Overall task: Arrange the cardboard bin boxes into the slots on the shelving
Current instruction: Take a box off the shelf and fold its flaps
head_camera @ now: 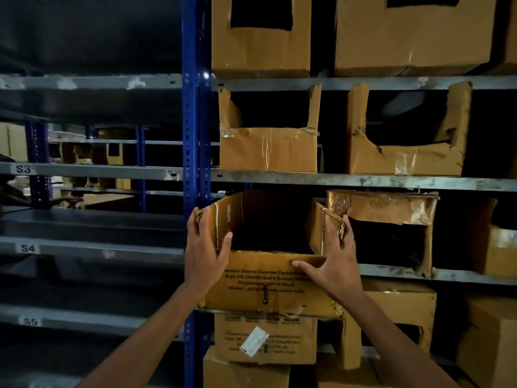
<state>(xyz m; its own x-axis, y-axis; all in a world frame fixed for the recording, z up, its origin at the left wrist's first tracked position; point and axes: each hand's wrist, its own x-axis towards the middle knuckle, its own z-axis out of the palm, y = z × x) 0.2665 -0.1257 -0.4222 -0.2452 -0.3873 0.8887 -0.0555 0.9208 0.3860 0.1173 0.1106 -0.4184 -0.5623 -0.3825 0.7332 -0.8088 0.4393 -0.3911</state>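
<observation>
Two hands (205, 247) around one empty bin box (270, 281).

the cardboard bin box (268, 281) is tan-brown, with lines of dark printed text across its front panel, a vertical dark word near the bottom, and a pale whitish strip running down each side edge of its opening; its inside is dark brown fading to black. the neighbouring bin box (383, 208) is the same brown under glossy, wrinkled clear tape that catches pale glints. the box below (265, 340) is tan with faint dark print and a white label (254, 340) speckled with tiny dark marks. the upright post (193, 107) is deep blue, dotted with rows of small dark holes. the shelf rails (92, 170) are dull grey with chipped whitish patches, carrying pale tags with black lettering s3, s4, s5.
</observation>
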